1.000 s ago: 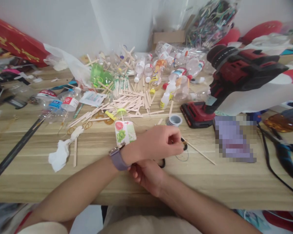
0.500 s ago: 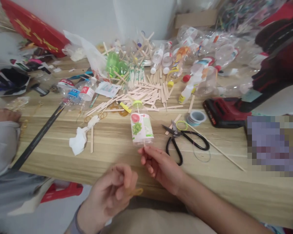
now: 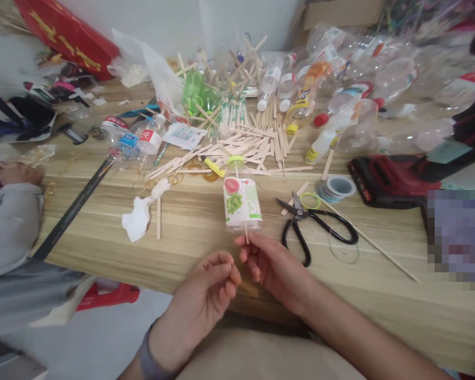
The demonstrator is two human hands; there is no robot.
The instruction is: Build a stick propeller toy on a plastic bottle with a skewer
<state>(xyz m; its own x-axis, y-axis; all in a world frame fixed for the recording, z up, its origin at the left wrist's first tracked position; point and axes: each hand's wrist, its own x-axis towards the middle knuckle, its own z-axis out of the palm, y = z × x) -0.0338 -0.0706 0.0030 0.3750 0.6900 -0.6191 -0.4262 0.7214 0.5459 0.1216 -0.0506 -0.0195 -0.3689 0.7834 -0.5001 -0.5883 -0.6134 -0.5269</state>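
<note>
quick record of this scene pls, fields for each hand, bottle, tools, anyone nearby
right hand: fingertips on thin pale wooden stick
left hand: fingers curled, contents unclear
bottle: clear plastic bottle with fruit label and yellow-green cap, stick at its near end
tools: open black-handled metal scissors; red-and-black power tool
nearby person: grey sleeve, far left

Here's left hand (image 3: 211, 282), bare, with smooth, muted purple-grey band (image 3: 149, 351) wrapped round wrist. Right hand (image 3: 275, 264) bare too, right forearm (image 3: 364, 327) uncovered. And below desk's near edge, plain beige clothing (image 3: 261, 356), softly creased.
</note>
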